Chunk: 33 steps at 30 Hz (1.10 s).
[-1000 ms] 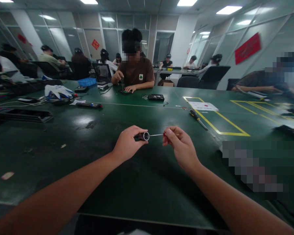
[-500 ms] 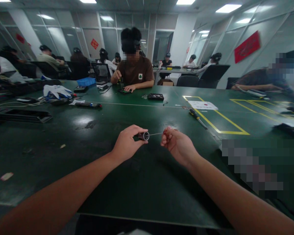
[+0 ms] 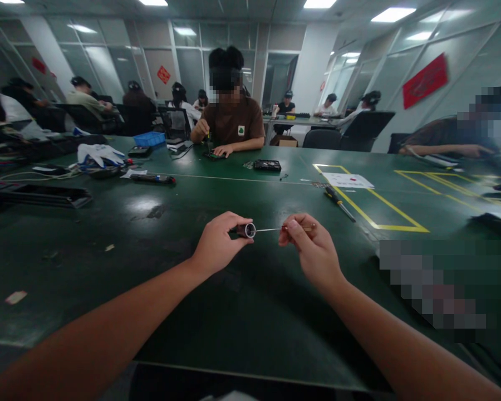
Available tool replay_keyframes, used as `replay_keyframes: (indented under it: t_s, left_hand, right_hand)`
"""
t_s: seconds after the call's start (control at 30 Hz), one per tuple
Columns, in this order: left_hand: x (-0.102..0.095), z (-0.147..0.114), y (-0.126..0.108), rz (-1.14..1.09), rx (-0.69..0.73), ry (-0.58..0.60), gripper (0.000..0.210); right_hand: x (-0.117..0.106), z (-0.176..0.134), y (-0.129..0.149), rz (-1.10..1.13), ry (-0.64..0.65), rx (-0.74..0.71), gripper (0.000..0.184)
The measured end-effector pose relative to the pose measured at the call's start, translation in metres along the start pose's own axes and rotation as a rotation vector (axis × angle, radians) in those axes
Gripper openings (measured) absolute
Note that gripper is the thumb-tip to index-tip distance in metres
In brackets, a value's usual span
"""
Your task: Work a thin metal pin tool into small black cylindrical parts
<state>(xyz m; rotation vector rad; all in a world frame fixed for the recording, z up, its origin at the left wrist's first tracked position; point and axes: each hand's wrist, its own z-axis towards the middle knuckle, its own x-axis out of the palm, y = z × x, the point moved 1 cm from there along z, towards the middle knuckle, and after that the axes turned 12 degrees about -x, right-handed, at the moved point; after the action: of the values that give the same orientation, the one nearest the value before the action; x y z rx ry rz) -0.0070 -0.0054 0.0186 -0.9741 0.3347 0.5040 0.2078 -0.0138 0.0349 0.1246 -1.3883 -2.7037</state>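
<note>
Between thumb and fingers, my left hand point(image 3: 217, 242) grips a short dark cylinder point(image 3: 246, 230) with a silvery ring at its open end, which faces right. My right hand point(image 3: 309, 239) is closed around the reddish handle of a thin screwdriver point(image 3: 269, 229). Its slim metal shaft points left and reaches the cylinder's open end. How far the tip goes inside is hidden. Both hands are held above the green table point(image 3: 234, 328).
A yellow-and-black screwdriver point(image 3: 340, 203) lies beyond my right hand, near white paper point(image 3: 347, 180) and yellow tape. Farther off are a black device point(image 3: 268, 165), white gloves point(image 3: 100, 155) and a blue basket point(image 3: 149, 138). A co-worker point(image 3: 234, 125) sits opposite.
My right hand's fingers have shifted along the screwdriver handle, and more of the handle shows. My left hand keeps its grip on the cylinder. The view has shifted slightly.
</note>
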Motion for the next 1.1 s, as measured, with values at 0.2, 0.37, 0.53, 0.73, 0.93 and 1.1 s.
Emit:
replay_keyframes:
  t_s: [0.2, 0.37, 0.53, 0.73, 0.93, 1.1]
  left_hand:
    - [0.000, 0.000, 0.000, 0.013, 0.009, 0.005, 0.044]
    - [0.001, 0.000, 0.000, 0.021, 0.006, 0.011, 0.044]
    - [0.002, 0.000, 0.002, 0.023, 0.014, 0.007, 0.043]
    - [0.002, 0.000, 0.002, 0.048, -0.020, 0.025, 0.039]
    - [0.002, 0.000, 0.000, 0.059, -0.035, 0.017, 0.036]
    - [0.001, 0.001, 0.001, 0.067, -0.018, 0.009, 0.035]
  right_hand:
    - [0.002, -0.002, 0.001, -0.069, 0.017, -0.049, 0.022]
    - [0.002, -0.001, -0.002, -0.052, 0.012, -0.030, 0.022]
    - [0.002, -0.001, -0.001, -0.070, 0.014, -0.033, 0.022]
    - [0.002, -0.007, 0.005, -0.236, 0.132, -0.098, 0.019]
    - [0.003, 0.000, -0.008, 0.041, 0.003, 0.050, 0.023]
    - [0.006, 0.004, -0.014, 0.268, -0.099, 0.187, 0.023]
